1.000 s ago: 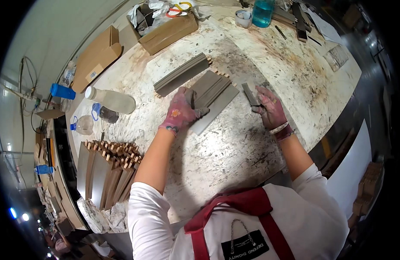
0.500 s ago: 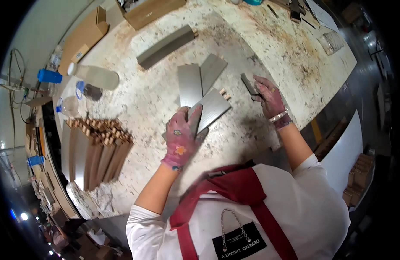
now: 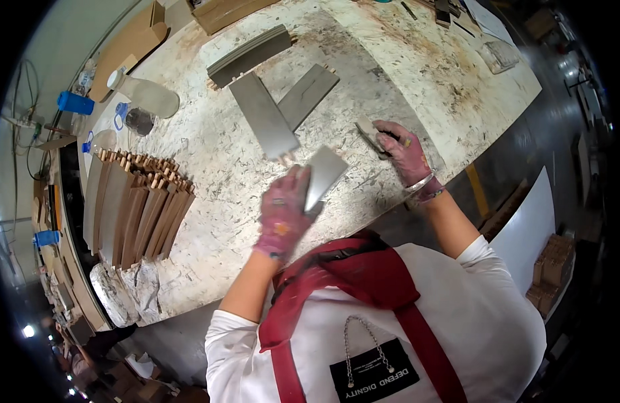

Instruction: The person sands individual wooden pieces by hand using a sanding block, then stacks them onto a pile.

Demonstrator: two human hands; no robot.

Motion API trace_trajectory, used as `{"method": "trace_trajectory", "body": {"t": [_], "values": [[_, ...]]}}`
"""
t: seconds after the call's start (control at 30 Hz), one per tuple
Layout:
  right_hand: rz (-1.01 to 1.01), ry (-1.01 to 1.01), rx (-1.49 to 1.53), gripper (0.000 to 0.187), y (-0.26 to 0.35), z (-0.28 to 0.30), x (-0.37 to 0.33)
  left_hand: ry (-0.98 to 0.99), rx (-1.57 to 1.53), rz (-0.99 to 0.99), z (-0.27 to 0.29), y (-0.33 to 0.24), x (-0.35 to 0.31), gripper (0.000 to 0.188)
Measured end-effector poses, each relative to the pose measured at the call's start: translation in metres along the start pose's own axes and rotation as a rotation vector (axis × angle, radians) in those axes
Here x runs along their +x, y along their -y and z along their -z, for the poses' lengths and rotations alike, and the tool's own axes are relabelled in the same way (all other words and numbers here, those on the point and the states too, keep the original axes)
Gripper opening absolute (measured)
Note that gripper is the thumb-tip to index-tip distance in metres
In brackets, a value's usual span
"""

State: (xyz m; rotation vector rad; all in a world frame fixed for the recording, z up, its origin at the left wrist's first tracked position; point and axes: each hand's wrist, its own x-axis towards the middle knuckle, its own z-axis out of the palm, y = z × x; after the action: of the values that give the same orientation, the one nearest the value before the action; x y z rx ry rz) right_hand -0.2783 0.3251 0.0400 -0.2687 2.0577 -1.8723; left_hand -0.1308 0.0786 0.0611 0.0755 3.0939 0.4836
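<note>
My left hand (image 3: 283, 213), in a stained pink glove with flower prints, grips a short grey board (image 3: 327, 176) above the near part of the worktable. The board is tilted and its face catches the light. In my right hand (image 3: 406, 160), gloved alike, is a small flat block (image 3: 369, 134) with a pale face, held off to the right of the board. Beyond my left hand lies another grey board (image 3: 263, 115) with wooden dowels at its near end. It touches or overlaps a second grey board (image 3: 310, 95) with dowels at its far end.
A stack of grey boards (image 3: 251, 55) lies farther back. Many doweled boards (image 3: 138, 218) stand bundled at the left. Behind them are a large cloudy bottle (image 3: 149, 95), a smaller dark-filled bottle (image 3: 138, 121) and cardboard (image 3: 130, 47). A clear plastic bag (image 3: 498, 56) lies at the far right.
The board in my left hand has turned and tilted. The doweled board beyond it now lies slanted, its dowels toward me. The block in my right hand has turned, showing its pale face.
</note>
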Motion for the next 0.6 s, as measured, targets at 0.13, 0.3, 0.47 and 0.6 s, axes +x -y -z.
{"method": "trace_trajectory", "body": {"t": [0.13, 0.3, 0.47, 0.6], "values": [[0.040, 0.058, -0.006, 0.042, -0.001, -0.001, -0.013, 0.003, -0.102, -0.083, 0.012, 0.028, -0.006, 0.070], [0.074, 0.102, -0.248, 0.039, 0.001, -0.039, -0.010, -0.110, -0.093, -0.023, -0.016, 0.004, 0.004, 0.064], [0.241, 0.032, -0.539, 0.036, 0.005, -0.054, 0.020, -0.145, -0.107, -0.055, -0.017, 0.002, 0.004, 0.062], [0.261, 0.029, -0.667, 0.038, 0.005, -0.062, 0.013, -0.142, -0.098, -0.035, -0.019, 0.003, 0.005, 0.061]]}}
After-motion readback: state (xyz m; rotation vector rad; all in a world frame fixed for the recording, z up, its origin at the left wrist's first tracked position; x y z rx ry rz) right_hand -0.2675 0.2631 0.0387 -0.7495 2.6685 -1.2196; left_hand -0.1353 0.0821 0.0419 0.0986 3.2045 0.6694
